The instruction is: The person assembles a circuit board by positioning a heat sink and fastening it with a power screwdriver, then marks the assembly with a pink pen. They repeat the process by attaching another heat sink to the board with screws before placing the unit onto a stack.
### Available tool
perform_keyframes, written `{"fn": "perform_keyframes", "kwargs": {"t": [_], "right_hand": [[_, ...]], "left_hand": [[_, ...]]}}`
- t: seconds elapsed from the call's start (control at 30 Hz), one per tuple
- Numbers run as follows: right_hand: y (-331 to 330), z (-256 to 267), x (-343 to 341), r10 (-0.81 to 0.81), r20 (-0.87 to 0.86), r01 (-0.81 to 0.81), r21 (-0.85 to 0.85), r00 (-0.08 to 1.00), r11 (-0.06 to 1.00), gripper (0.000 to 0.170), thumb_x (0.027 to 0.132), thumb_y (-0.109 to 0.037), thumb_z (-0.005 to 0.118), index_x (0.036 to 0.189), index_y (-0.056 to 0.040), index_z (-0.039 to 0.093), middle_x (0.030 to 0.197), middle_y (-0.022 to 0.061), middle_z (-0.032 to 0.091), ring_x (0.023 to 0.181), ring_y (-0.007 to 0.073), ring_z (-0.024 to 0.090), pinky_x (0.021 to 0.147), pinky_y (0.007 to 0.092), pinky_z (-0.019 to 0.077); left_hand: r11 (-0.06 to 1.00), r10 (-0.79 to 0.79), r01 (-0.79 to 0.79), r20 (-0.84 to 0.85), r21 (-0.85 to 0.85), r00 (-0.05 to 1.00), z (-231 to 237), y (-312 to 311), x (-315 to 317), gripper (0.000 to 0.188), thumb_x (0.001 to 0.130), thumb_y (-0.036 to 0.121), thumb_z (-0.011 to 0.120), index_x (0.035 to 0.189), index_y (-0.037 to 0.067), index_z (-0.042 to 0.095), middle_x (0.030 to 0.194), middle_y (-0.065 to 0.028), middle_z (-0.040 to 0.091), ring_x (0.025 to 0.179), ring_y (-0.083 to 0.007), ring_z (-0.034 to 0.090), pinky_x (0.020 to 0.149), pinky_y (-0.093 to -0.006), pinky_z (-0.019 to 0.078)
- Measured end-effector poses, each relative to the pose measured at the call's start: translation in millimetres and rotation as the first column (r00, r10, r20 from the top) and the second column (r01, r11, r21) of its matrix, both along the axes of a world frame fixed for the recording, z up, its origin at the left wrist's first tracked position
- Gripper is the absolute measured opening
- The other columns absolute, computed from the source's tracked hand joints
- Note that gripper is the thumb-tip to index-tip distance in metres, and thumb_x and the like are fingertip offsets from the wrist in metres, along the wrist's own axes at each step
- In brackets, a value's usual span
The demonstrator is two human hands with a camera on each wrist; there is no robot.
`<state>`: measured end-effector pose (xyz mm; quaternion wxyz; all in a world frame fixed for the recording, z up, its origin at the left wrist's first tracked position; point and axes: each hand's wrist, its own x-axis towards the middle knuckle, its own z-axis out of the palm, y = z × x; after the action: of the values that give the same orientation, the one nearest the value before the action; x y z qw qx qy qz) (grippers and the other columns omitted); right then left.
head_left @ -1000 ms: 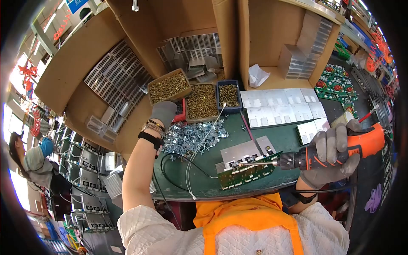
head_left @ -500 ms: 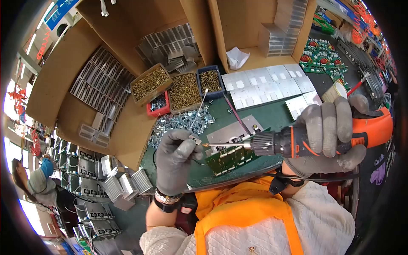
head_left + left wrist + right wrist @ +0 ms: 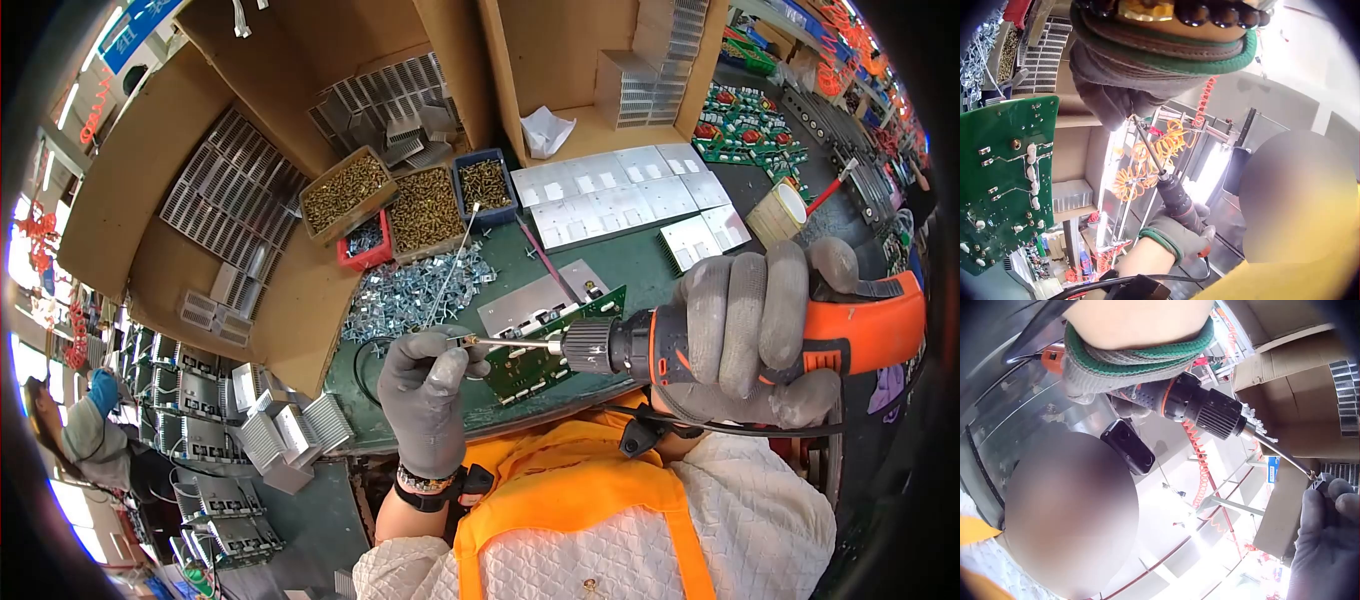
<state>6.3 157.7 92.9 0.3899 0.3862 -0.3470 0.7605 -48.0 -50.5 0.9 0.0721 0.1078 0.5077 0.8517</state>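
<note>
My gloved right hand (image 3: 745, 335) grips an orange and black power screwdriver (image 3: 880, 318), its long bit (image 3: 515, 343) pointing left, roughly level. A brass screw (image 3: 1312, 475) sits at the bit's tip. My gloved left hand (image 3: 425, 405) pinches a small metal clip (image 3: 1320, 482) between thumb and fingers, right at that screw. Behind the bit, a green circuit board (image 3: 520, 375) stands tilted against a flat metal heat sink (image 3: 530, 298) on the bench. The left wrist view shows the board's soldered face (image 3: 1007, 169) beside the hand.
Loose metal clips (image 3: 410, 295) lie heaped behind my left hand. Beyond them stand screw bins (image 3: 425, 212), including a blue bin (image 3: 485, 185) and a red bin (image 3: 365, 243). Cardboard boxes (image 3: 570, 60) hold heat sinks. Rows of metal plates (image 3: 620, 200) lie at the back right.
My left hand has come back from the bins and clip pile with a metal clip and brought it to the bit's tip. The screwdriver has lifted off the board, and the head view has shifted.
</note>
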Motion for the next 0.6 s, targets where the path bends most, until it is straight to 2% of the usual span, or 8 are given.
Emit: {"fn": "perform_keyframes", "kwargs": {"t": [0.13,0.33,0.6], "right_hand": [[-0.8,0.5,0.5,-0.002,-0.005,0.002,0.040,1.000,0.999,0.057,0.074,-0.001,0.068,0.127,-0.0027,0.046,0.070,0.0034,0.055,0.049,0.0120,0.059,0.047,0.0239,0.0528],[-4.7,-0.6,-2.7,-0.021,-0.008,0.021,0.016,1.000,1.000,0.058,0.072,-0.001,0.070,0.125,-0.0035,0.047,0.073,0.0050,0.058,0.049,0.0124,0.060,0.045,0.0246,0.0526],[4.8,3.5,4.5,0.010,0.061,-0.011,0.008,0.998,1.000,0.057,0.068,0.000,0.068,0.122,-0.0035,0.048,0.070,0.0041,0.056,0.048,0.0124,0.058,0.046,0.0239,0.0516]], "left_hand": [[0.999,0.050,-0.050,-0.060,-0.007,0.997,2.4,2.8,1.6,0.018,0.086,0.013,0.070,0.093,0.003,0.057,0.093,-0.0129,0.065,0.074,-0.0161,0.063,0.069,-0.0285,0.0527],[0.989,0.120,-0.131,-0.154,-0.061,0.981,-2.3,7.4,4.1,0.014,0.086,0.009,0.066,0.095,0.002,0.057,0.096,-0.0149,0.064,0.075,-0.0178,0.064,0.071,-0.0298,0.0533],[0.996,0.091,-0.092,-0.080,-0.011,0.993,-6.6,4.5,-0.8,0.013,0.086,0.009,0.066,0.094,0.002,0.058,0.097,-0.0153,0.065,0.075,-0.0175,0.063,0.071,-0.0299,0.0532]]}}
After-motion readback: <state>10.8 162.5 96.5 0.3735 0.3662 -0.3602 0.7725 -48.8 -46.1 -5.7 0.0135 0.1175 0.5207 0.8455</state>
